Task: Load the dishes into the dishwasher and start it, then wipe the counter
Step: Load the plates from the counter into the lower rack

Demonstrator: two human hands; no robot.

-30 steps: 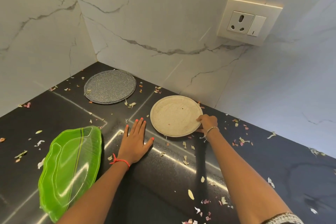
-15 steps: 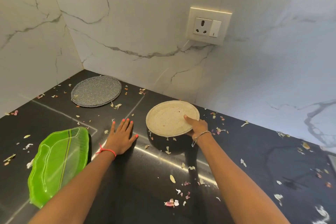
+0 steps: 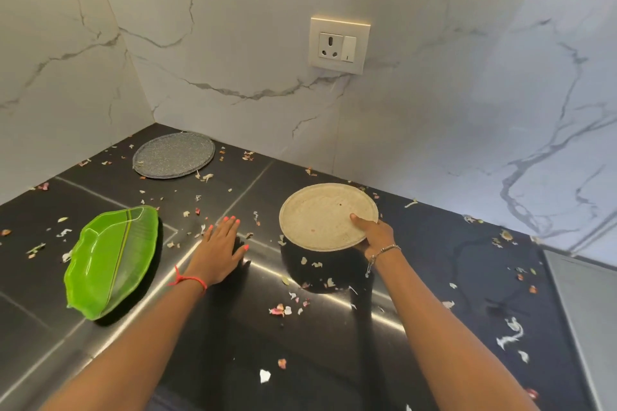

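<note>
My right hand point(image 3: 375, 237) grips the near right rim of a round beige plate point(image 3: 322, 215), thumb on top, and holds it lifted above the black counter point(image 3: 334, 344); its dark shadow lies below. My left hand point(image 3: 222, 248) rests flat on the counter with fingers spread, left of the plate. A green leaf-shaped plate point(image 3: 112, 259) lies at the left. A round grey speckled plate point(image 3: 173, 155) sits in the back corner.
Small food scraps and peel bits point(image 3: 280, 310) litter the counter. White marble walls meet in a corner behind, with a power socket point(image 3: 338, 45) on the back wall. A grey surface edge point(image 3: 587, 310) shows at the right.
My right hand took hold of the beige plate's rim and raised it off the counter. The left hand stayed flat on the counter.
</note>
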